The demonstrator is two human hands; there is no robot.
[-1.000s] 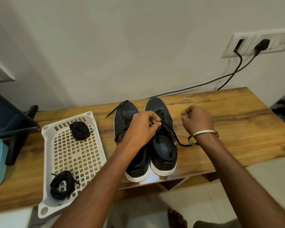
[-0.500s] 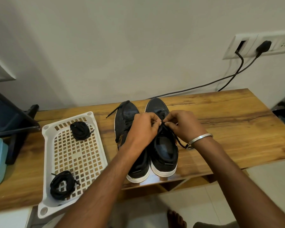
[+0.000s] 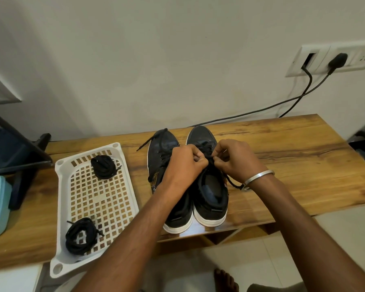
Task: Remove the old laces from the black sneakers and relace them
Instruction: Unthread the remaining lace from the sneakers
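Hands (image 3: 185, 163) (image 3: 235, 160) curled, pinching lace (image 3: 209, 158).

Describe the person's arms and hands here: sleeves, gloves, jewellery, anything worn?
Both forearms are bare as far as the frame shows: no sleeves, no gloves. The left hand and its wrist carry nothing visible: no watch, band or ring. The right hand has a plain, smooth silver metal bangle round the wrist, thin and unmarked. No rings can be made out on the right hand.

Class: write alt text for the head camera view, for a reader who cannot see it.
Both hands, left hand and right hand, pinch the lace of the right-side black sneaker on a wooden table. Beside the pair, a white basket holds two lace bundles.
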